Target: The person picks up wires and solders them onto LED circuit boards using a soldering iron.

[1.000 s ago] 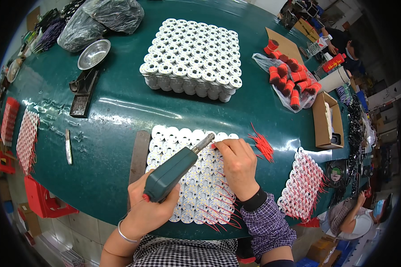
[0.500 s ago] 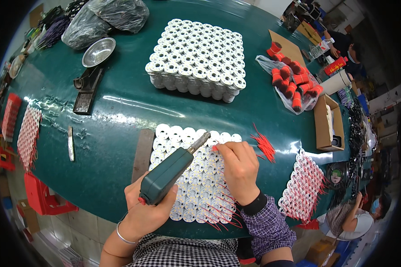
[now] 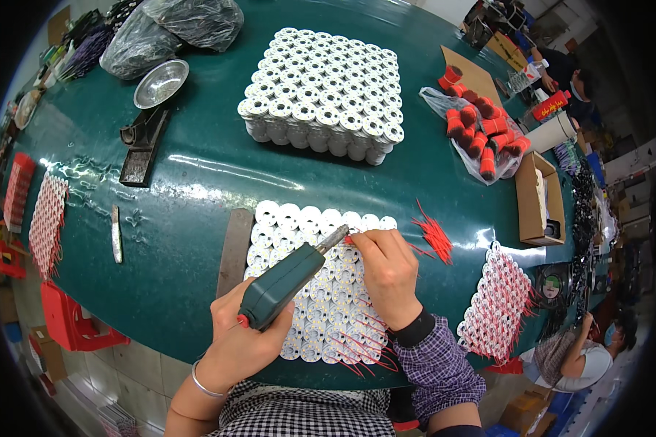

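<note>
**Grey-tipped, dark-green pistol-shaped tool angled beside a pinched red wire over a panel of white round discs**

The red wire's end shows at the tips of the right hand's thumb and index finger, pinched narrow on it near the panel's far edge. The tool's metal tip ends just beside those fingertips; whether it touches the wire cannot be told. The left hand wraps its fingers around the tool's body.

There is one tool and one panel beneath the hands, with seven discs along its far row. One flat grey bar lies along its left side. Beyond stands one thick stack of white ring-shaped discs. One pile of loose red wires lies to the right, too overlapped to count.

The left forearm, a silver bangle at its wrist, slants up from the lower edge. The right forearm, in a purple checked sleeve, rises from the lower right, back of the hand upward.
</note>
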A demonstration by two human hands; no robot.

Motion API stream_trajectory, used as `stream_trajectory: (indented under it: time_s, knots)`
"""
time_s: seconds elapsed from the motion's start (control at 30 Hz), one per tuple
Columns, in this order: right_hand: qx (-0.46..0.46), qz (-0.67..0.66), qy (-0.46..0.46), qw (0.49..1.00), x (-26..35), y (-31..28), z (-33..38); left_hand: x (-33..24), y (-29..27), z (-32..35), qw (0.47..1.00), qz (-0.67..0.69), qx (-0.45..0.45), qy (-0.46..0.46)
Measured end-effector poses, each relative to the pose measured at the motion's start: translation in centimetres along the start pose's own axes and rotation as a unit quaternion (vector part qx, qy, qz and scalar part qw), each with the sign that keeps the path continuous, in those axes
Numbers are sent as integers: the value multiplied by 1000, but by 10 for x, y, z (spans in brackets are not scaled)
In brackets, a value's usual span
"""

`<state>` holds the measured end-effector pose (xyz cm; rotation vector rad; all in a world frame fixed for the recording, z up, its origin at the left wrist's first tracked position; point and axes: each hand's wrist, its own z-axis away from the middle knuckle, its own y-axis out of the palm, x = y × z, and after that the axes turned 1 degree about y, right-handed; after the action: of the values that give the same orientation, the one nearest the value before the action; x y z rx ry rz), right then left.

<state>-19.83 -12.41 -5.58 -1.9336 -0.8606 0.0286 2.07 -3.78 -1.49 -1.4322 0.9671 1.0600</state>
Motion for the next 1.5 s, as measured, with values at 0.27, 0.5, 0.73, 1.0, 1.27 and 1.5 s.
stream_trajectory:
  time_s: [0.27, 0.5, 0.73, 1.0, 1.27, 1.5]
  knots:
    - [5, 18, -3, 1000, 0, 1, 0, -2, -1, 0, 1000, -11, 5, -19]
    - [6, 30, -1, 1000, 2, -1, -1, -8, -7, 6, 997, -13, -47, 63]
    - [-21, 30, -3, 999, 14, -21, 1, -4, -8, 15, 996, 23, -66, 49]
    - [-8, -10, 12, 1000, 10, -15, 17, -1, -5, 19, 999, 43, -13, -13]
    - [4, 9, 13, 1000, 12, -13, 17, 2, -2, 18, 999, 30, -1, -20]
    - [9, 22, 10, 1000, 10, -14, 17, 6, 1, 19, 999, 25, 2, -27]
